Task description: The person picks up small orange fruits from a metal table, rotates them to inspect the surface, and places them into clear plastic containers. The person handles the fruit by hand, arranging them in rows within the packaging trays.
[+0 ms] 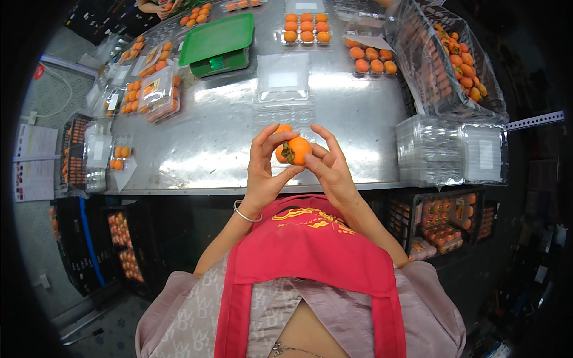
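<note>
Over the near edge of the table, I hold an orange persimmon (299, 150) between both hands. Its green-brown leafy calyx faces left. My left hand (263, 163) has its fingertips and thumb around the calyx side. On the other side, my right hand (332, 169) pinches the fruit with the thumb and bent fingers, its index finger raised. Beneath my hands lies an open clear plastic clamshell box (284, 112), its lid (283, 78) folded back away from me. Other persimmons (283, 129) sit in its near part, partly hidden by my fingers and the held fruit.
A green digital scale (218, 42) stands at the back left of the metal table (215, 134). Filled clamshells (162, 91) are at left. A lined crate of persimmons (465, 67) and stacked empty clamshells (429, 150) are at right. Another person's hands (163, 10) show at top left.
</note>
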The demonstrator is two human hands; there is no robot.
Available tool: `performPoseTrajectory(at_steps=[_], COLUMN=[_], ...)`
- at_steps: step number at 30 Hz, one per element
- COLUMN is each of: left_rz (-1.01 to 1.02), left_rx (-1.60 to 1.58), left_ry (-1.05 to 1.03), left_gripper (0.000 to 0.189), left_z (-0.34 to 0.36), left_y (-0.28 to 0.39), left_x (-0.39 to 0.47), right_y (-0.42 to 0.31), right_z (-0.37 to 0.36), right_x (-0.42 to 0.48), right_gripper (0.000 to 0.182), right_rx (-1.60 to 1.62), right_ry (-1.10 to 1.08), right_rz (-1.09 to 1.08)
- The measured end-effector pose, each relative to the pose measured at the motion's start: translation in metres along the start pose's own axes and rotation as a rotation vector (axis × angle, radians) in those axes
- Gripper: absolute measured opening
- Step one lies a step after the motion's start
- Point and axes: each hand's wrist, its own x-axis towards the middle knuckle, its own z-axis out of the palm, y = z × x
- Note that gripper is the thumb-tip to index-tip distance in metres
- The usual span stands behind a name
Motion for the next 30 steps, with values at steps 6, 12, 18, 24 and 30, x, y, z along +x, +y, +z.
performPoseTrajectory(at_steps=[6, 12, 18, 24, 30], left_rz=[-0.054, -0.353, -0.404, -0.543, -0.742], left_rx=[0.083, -0.102, -0.158, -0.018, 0.160], left_ry=[0.033, 0.276, 0.584, 0.635, 0.459], left_gripper=[0.104, 0.066, 0.039, 0.036, 0.039], left_z=[0.004, -0.012, -0.043, -0.082, -0.104], left_y=[0.001, -0.010, -0.049, -0.111, -0.168], left_x=[0.003, -0.004, -0.012, -0.037, -0.057], right_y=[-0.028, -0.196, -0.296, -0.161, 0.021], right_z=[-0.017, -0.119, -0.169, -0.159, -0.163], right_x=[0.010, 0.033, 0.041, 0.037, 0.035], right_gripper=[0.080, 0.069, 0.066, 0.047, 0.050], right_rx=[-0.117, -0.602, -0.952, -1.347, -1.177], right_ry=[0.261, 0.661, 1.023, 0.674, 0.393], right_rz=[-0.225, -0.953, -0.980, -0.860, -0.130])
